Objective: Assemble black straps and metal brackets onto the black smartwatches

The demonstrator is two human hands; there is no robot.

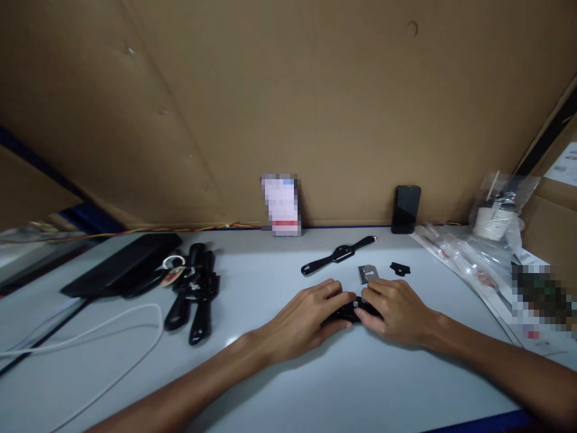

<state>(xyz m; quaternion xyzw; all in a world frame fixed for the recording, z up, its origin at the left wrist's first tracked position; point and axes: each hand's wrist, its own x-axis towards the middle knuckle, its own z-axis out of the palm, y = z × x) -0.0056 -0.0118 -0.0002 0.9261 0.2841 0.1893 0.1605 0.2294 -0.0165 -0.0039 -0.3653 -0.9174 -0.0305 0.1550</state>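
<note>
Low over the table, my left hand (318, 310) grips the left part of a black tool (346, 311) with a silver screw near its middle. The fingers of my right hand (394, 310) are closed round the tool's right part, its thumb beside the screw. Both hands cover the tool's ends. Just beyond them lies a silver metal blade (368, 274) with a slot, and to its right a small black plate (399, 269). Farther back rests a similar black two-handled tool (343, 253), lying at a slant.
Several black tools (196, 294) are piled at the left, beside a black flat case (124, 264) and a white cable (135, 307). Two phones, one lit (283, 205) and one dark (406, 209), lean on the back panel. Plastic packages (478, 270) lie right.
</note>
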